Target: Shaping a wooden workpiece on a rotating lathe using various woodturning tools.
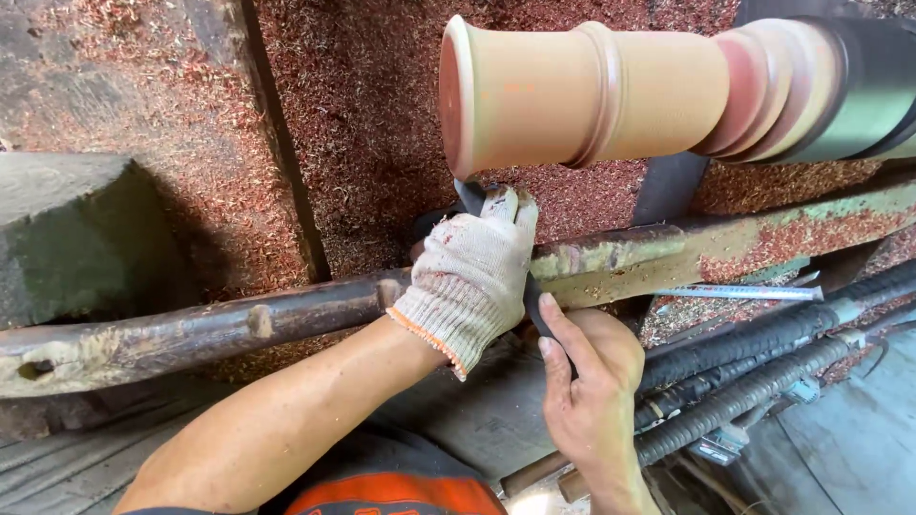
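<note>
A bed of reddish-brown wood shavings [382,124] fills the upper half of the frame. Across the upper right runs the pale turned wooden cylinder [582,95], flared at its left end with a raised ring near its middle, held at the right in a dark metal lathe chuck [859,86]. Below it a long rusty iron rest bar with flaking green paint [191,329] crosses the frame from lower left to right. A grey concrete block [76,234] sits at the left edge. Ribbed black steel rods [754,367] lie bundled at lower right.

The left hand [469,277], in a dirty white knitted glove, sits at centre on the bar, its fingers clenched over a dark metal turning tool [469,195] whose tip points up just under the cylinder's flared end; whether the tip touches the wood cannot be told. The bare right hand [592,381], lower centre, grasps the tool's lower shaft, its fingers [553,334] laid along it. A thin blue-white strip [739,293] lies on the bar at right
</note>
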